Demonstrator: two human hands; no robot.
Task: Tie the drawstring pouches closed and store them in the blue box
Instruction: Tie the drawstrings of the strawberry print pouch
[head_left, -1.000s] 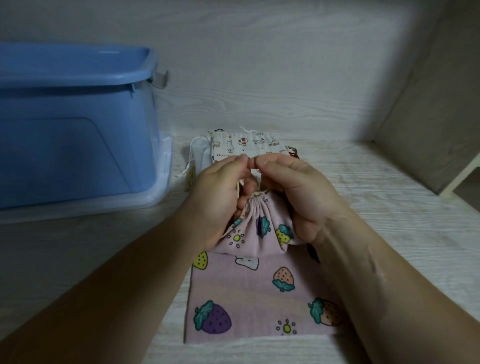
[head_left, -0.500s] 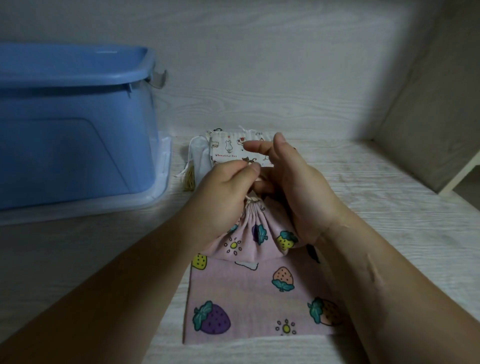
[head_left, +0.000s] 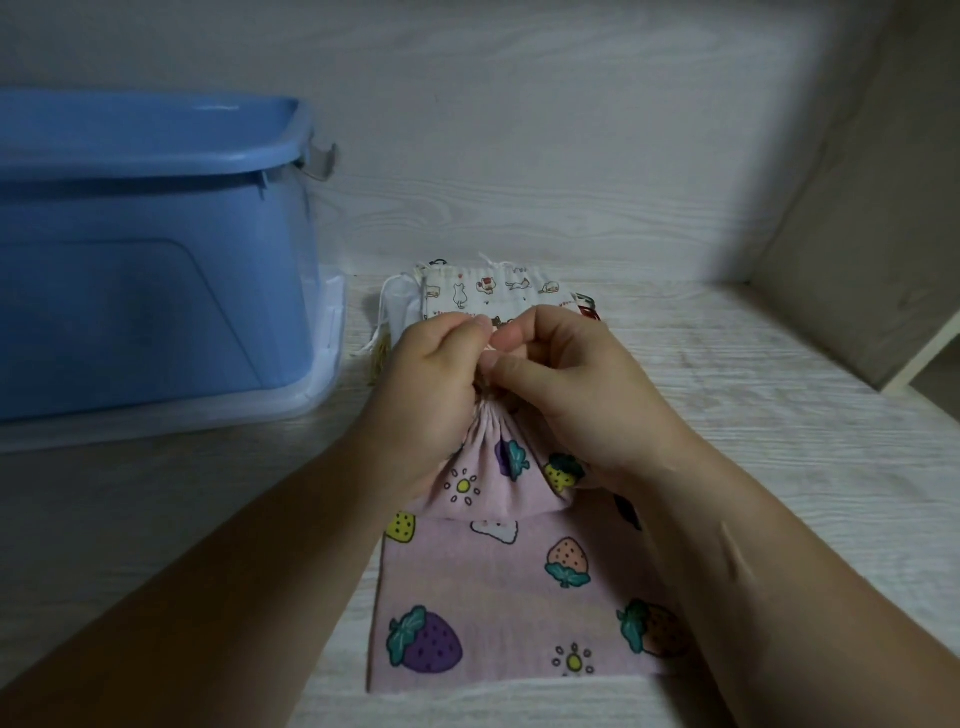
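A pale wood-grain tabletop (head_left: 753, 415) meets a back wall (head_left: 519, 156) of the same grain. A plain side panel (head_left: 857, 234) stands at the right. At the left a clear plastic lid (head_left: 327, 358) lies flat on the tabletop.

Pink strawberry pouch (head_left: 493, 467) cinched; blue box (head_left: 156, 249) left.

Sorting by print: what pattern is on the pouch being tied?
The gathered pink cloth pouch shows strawberries and little suns; head view.
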